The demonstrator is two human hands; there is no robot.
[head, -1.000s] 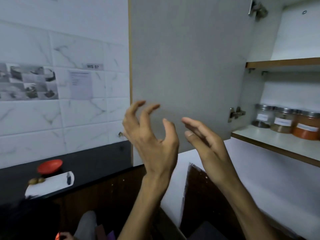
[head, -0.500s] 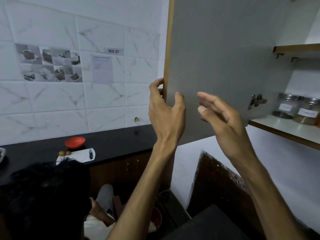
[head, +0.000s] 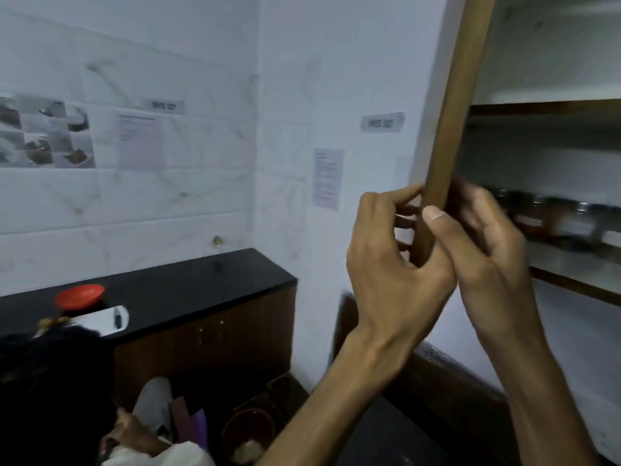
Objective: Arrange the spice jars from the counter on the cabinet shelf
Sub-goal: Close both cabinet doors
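Gripping cabinet door: both hands

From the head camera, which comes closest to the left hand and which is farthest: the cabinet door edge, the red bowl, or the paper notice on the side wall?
From the left hand:
1. Cabinet door edge, held in its fingers.
2. Paper notice, up-left on the wall.
3. Red bowl, far left on the counter.

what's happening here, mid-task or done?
Looks late in the task. Both hands are on the wooden edge of the cabinet door: the left hand curls its fingers round it, the right hand holds it from the other side. Spice jars, blurred, already stand on the cabinet shelf. No jar is in either grip. A second person sits low at left.
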